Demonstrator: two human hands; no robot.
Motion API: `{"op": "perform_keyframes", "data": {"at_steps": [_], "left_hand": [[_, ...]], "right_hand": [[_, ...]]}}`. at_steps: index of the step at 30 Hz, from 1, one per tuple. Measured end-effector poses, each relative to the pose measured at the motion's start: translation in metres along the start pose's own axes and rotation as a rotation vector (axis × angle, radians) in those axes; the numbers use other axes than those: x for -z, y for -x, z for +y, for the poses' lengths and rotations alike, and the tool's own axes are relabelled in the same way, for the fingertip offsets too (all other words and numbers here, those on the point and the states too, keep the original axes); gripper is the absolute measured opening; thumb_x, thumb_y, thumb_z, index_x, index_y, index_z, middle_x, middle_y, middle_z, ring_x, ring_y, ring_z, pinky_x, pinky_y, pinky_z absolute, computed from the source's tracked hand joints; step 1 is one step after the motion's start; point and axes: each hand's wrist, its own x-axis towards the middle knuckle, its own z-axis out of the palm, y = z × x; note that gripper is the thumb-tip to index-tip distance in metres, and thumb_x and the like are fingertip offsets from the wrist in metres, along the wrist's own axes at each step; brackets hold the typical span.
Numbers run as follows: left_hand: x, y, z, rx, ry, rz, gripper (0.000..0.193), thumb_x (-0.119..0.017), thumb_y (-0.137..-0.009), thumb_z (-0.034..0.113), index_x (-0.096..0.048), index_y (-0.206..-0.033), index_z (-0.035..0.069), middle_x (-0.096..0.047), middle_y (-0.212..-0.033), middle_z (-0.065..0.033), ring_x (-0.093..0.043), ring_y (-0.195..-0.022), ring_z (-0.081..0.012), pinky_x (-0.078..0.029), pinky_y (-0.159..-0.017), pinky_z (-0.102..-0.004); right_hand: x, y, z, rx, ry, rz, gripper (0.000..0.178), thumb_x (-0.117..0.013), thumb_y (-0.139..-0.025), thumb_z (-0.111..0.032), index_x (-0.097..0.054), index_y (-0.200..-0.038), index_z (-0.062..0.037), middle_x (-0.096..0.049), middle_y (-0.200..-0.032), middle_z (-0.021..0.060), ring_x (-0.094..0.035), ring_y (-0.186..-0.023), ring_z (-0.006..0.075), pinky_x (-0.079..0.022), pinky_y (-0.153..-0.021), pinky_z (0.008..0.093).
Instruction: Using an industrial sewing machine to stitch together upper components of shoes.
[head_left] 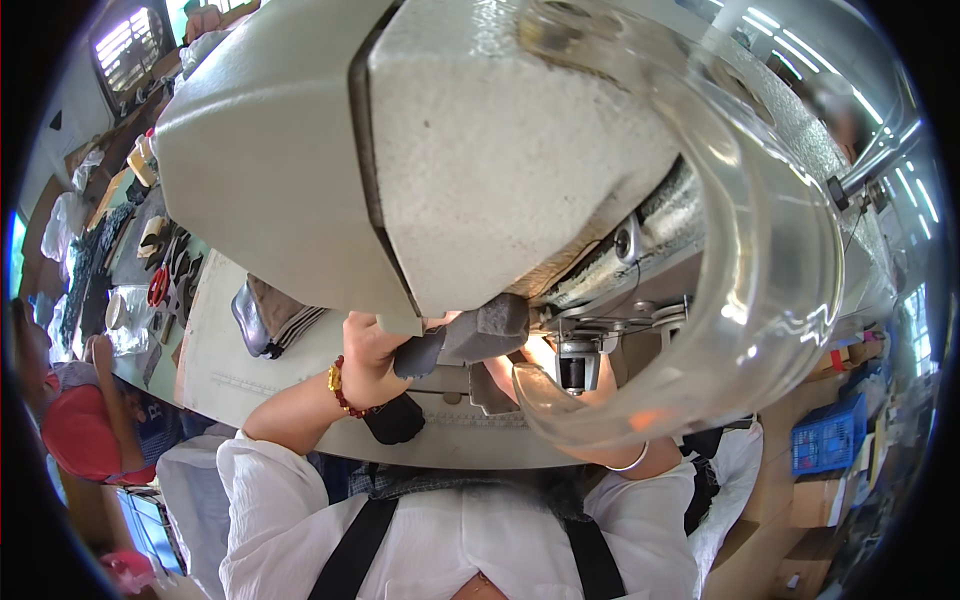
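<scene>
A large off-white sewing machine (500,170) fills the middle of the view, with a curved clear plastic guard (800,300) on its right side. My left hand (372,348) is at the machine's lower left edge, closed against a piece of grey cloth (465,338); some of its fingertips are hidden behind the machine. Below that wrist a black piece of cloth (395,420) hangs at the table edge. My right hand (600,385) is by the lit needle area, largely covered by the guard and metal parts, so its fingers cannot be made out.
Folded dark and striped cloth pieces (275,315) lie on the pale table (225,370) to the left. Farther left are red-handled scissors (158,285) and more materials. A person in a red garment (95,430) sits there. Right of me stand a blue crate (828,435) and cardboard boxes (815,500).
</scene>
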Motion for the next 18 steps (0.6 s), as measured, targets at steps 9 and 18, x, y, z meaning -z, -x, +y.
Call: {"op": "perform_keyframes", "data": {"at_steps": [9, 18], "left_hand": [[0.011, -0.002, -0.002, -0.212, -0.136, -0.131, 0.041, -0.076, -0.062, -0.005, -0.077, -0.102, 0.001, -0.079, -0.108, -0.0162, -0.076, -0.089, -0.0326, -0.059, -0.075, -0.0376], [0.013, -0.004, -0.005, -0.292, -0.191, -0.224, 0.030, -0.078, -0.066, 0.002, -0.078, -0.096, 0.005, -0.079, -0.111, -0.0119, -0.076, -0.096, -0.0278, -0.058, -0.075, -0.0382]], "right_hand": [[0.015, -0.005, -0.020, 0.217, 1.007, -0.180, 0.061, -0.063, -0.103, -0.029, -0.042, -0.153, -0.0020, -0.057, -0.145, 0.0095, -0.053, -0.136, 0.0205, -0.041, -0.124, 0.0366], [0.014, 0.001, -0.036, -0.080, -0.106, 0.055, 0.079, -0.077, -0.087, -0.011, -0.040, -0.155, 0.0061, -0.057, -0.147, 0.0119, -0.062, -0.127, 0.0188, -0.053, -0.112, 0.0299]]}}
